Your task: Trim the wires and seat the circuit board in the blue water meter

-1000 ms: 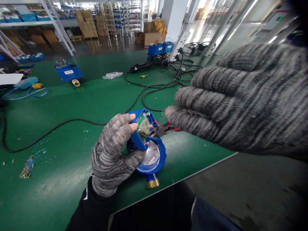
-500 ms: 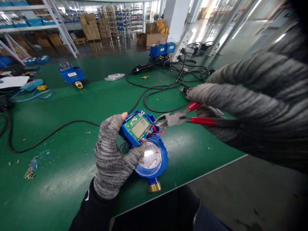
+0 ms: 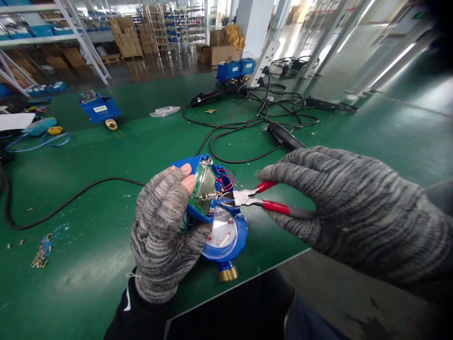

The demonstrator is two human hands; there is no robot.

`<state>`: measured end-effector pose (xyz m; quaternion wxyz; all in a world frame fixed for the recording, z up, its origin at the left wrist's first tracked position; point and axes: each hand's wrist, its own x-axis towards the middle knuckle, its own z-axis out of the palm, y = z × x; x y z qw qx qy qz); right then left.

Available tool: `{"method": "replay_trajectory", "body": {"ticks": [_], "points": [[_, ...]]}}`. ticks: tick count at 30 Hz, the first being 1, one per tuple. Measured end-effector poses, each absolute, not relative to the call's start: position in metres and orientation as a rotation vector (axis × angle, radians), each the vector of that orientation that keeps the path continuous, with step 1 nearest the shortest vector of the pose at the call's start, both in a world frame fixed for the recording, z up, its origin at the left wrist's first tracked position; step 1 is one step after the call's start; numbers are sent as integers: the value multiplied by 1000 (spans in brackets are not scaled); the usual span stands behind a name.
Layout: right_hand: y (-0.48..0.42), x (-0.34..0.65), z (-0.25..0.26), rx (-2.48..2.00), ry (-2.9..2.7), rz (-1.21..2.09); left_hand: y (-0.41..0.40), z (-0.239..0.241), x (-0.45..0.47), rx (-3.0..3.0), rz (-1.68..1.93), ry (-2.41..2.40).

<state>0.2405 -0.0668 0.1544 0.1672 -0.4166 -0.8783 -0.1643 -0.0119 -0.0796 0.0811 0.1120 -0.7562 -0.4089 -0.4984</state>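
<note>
Left hand (image 3: 164, 236): gripping raised blue plastic meter lid with circuit board (image 3: 201, 189).
Right hand (image 3: 329, 198): squeezing red-handled pliers (image 3: 255, 199), nose leftward into wires (image 3: 226, 179).

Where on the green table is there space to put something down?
Bare green table lies between the blue water meter in the left hand and the far blue meter with brass fitting, above the long black cable. It is crowded at the tangled black cables beyond the red-handled pliers.
</note>
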Motion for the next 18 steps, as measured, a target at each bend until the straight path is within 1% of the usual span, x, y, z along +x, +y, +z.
{"method": "replay_trajectory", "body": {"ticks": [8,18], "points": [[-64,237,153,-1163,-2463,-428,-83,82,-14,-2201,-1406,-1148],[-62,234,156,-1205,-2480,-490,-83,85,-13,-2216,-1390,-1135]]}}
